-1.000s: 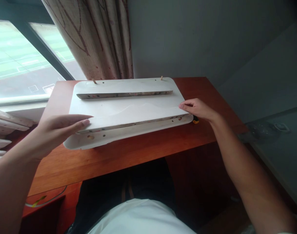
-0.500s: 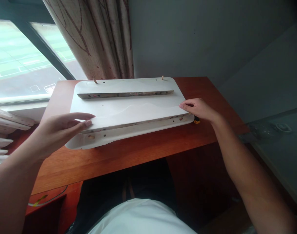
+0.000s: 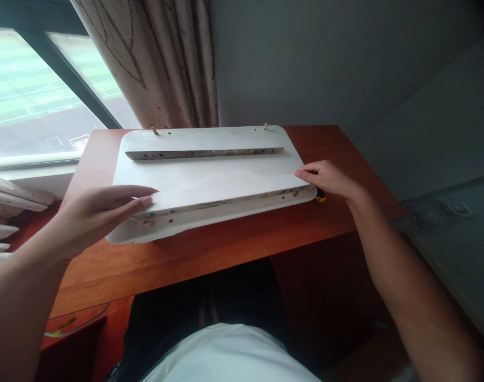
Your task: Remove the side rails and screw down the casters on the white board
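While left hand and right hand pinch its ends, the white panel looks smooth; straight-edged.

The left forearm rises from the lower left of the frame to the left hand, left of centre — fingers stretched rightward, thumb extended below them. From the lower right, the right forearm angles up to a bent wrist; the right hand points left, fingers curled toward the thumb.
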`<control>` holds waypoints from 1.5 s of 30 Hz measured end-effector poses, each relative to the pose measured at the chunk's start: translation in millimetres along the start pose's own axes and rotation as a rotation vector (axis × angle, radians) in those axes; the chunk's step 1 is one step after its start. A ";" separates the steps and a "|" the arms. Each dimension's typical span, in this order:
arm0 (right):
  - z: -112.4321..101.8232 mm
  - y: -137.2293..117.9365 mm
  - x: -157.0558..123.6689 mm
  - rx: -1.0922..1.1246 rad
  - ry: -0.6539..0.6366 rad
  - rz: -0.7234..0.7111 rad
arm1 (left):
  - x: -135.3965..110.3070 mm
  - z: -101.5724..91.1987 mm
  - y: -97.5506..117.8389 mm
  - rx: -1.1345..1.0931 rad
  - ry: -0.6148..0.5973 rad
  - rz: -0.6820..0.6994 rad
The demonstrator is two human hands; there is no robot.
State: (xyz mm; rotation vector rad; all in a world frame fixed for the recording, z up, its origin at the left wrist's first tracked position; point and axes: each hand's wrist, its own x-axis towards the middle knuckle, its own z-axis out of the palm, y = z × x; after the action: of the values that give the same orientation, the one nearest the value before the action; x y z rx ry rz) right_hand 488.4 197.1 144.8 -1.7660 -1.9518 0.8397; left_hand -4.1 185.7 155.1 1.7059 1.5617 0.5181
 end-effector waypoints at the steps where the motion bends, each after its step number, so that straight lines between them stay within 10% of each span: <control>1: 0.0 0.4 0.0 -0.005 -0.005 -0.002 | 0.7 -0.4 -0.6 0.003 -0.007 -0.004; 36: 7.2 0.0 -16.6 0.047 0.116 -0.051 | 2.3 -10.7 -28.1 -0.157 -0.066 -0.034; 45: 7.6 3.5 -28.9 -0.007 0.177 -0.040 | -12.0 -4.2 -2.3 -0.235 -0.019 -0.042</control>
State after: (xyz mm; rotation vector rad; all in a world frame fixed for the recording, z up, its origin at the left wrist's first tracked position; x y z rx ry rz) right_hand 490.4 167.4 140.1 -1.7353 -1.8703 0.6403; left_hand -10.7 175.1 158.3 1.4932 1.4576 0.6354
